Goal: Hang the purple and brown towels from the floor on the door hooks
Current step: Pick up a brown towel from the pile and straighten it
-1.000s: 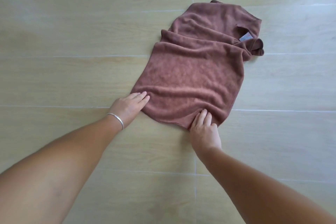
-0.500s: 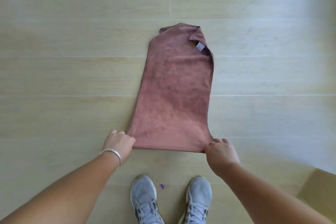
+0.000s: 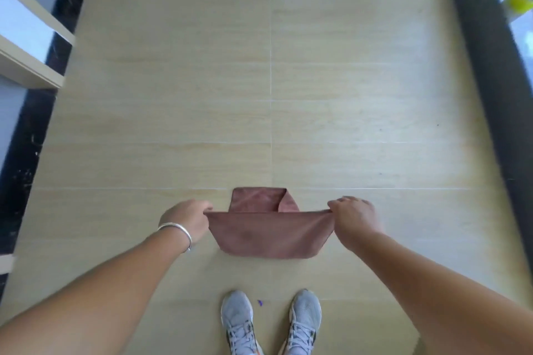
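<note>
Your left hand (image 3: 186, 222) and right hand (image 3: 353, 219) each pinch a top corner of the brown towel (image 3: 269, 235), stretched taut between them above the floor (image 3: 271, 95), ahead of your shoes (image 3: 238, 321).

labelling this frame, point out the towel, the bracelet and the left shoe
towel (image 3: 268, 235), head view, middle of the hanging front panel
bracelet (image 3: 176, 230), head view, band across the left wrist
left shoe (image 3: 238, 318), head view, laces
</note>
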